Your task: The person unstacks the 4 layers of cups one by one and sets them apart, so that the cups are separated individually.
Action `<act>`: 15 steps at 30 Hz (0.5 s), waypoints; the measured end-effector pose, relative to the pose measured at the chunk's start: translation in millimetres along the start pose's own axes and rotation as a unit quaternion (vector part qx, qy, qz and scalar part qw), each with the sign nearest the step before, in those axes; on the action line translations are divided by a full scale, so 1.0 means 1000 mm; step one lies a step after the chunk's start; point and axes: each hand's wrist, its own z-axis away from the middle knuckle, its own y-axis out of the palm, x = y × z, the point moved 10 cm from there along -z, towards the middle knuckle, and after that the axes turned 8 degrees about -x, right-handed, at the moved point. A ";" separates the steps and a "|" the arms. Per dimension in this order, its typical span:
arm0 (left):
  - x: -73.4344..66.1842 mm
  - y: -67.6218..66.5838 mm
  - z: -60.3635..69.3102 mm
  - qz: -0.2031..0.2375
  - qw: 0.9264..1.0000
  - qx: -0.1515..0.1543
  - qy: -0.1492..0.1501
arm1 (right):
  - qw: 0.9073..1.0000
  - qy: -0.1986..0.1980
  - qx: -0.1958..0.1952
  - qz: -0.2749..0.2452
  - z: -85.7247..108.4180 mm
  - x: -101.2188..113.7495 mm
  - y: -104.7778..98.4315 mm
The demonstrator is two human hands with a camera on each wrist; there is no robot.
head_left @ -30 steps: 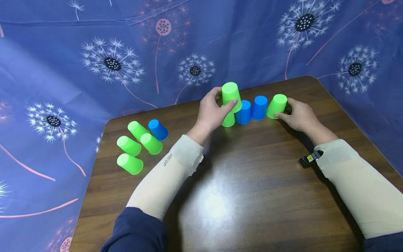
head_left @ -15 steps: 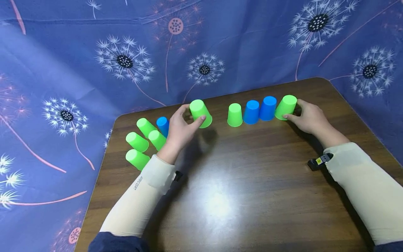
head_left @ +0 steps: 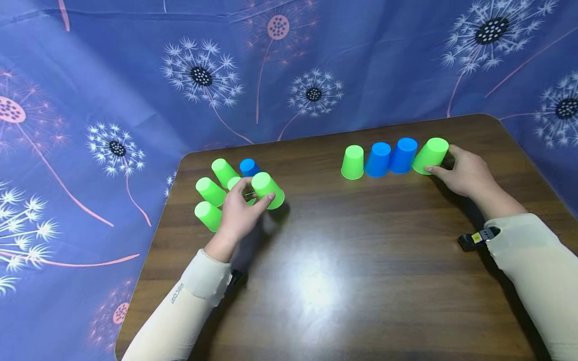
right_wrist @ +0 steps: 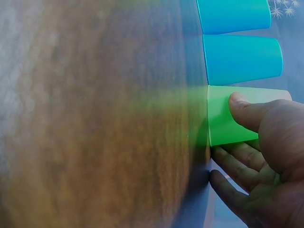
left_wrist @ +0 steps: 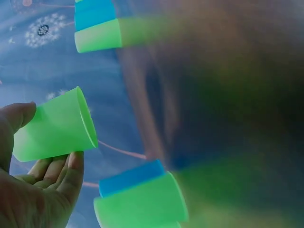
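My left hand (head_left: 238,214) grips a green cup (head_left: 269,192), upside down and lifted above the table, beside the group at the left. In the left wrist view, thumb and fingers hold that cup (left_wrist: 52,128) from opposite sides. My right hand (head_left: 471,173) holds another upside-down green cup (head_left: 431,155) standing at the right end of a row. The right wrist view shows the thumb (right_wrist: 247,111) against this cup, with fingers beneath it in the picture. Two blue cups (head_left: 378,160) and a green cup (head_left: 352,163) continue the row leftward.
At the table's left, several upside-down green cups (head_left: 209,191) and one blue cup (head_left: 249,168) stand grouped; my left hand partly hides one green cup (head_left: 233,182). A patterned blue cloth (head_left: 361,60) hangs behind the brown wooden table (head_left: 338,260).
My left hand has carried its green cup leftward, from above the row's left end to beside the left group. The right hand stays on its cup. The head view has shifted slightly.
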 end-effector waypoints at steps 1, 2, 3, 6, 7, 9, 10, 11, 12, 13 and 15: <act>0.004 -0.003 0.002 -0.002 1.000 -0.001 -0.004 | 1.000 -0.002 -0.002 0.001 -0.001 0.000 0.000; 0.009 -0.007 0.004 0.002 1.000 0.000 -0.009 | 1.000 -0.004 -0.002 0.002 -0.001 0.001 -0.001; 0.013 -0.009 0.007 0.004 1.000 0.002 -0.013 | 1.000 -0.005 -0.001 0.002 -0.002 0.001 -0.001; 0.024 -0.017 0.013 -0.006 1.000 0.004 -0.022 | 1.000 -0.005 0.000 0.002 -0.002 0.000 -0.001; 0.027 -0.019 0.016 -0.012 1.000 0.004 -0.024 | 1.000 -0.003 0.002 0.004 -0.001 0.000 0.000; 0.034 -0.023 0.020 -0.032 0.999 0.003 -0.025 | 1.000 -0.002 0.004 0.004 0.000 -0.001 0.000; 0.036 -0.025 0.021 -0.042 0.999 0.002 -0.025 | 1.000 -0.002 0.004 0.004 0.000 -0.001 0.000; 0.039 -0.027 0.023 -0.050 0.998 0.000 -0.025 | 1.000 -0.002 0.005 0.004 0.001 -0.001 0.000; 0.042 -0.028 0.024 -0.057 0.998 -0.001 -0.026 | 1.000 -0.002 0.007 0.003 0.001 -0.001 0.000; 0.044 -0.030 0.025 -0.065 0.998 -0.002 -0.027 | 1.000 -0.002 0.007 0.003 0.000 -0.001 0.000; 0.049 -0.033 0.028 -0.075 0.997 -0.003 -0.030 | 1.000 -0.003 0.007 0.003 0.000 0.000 0.000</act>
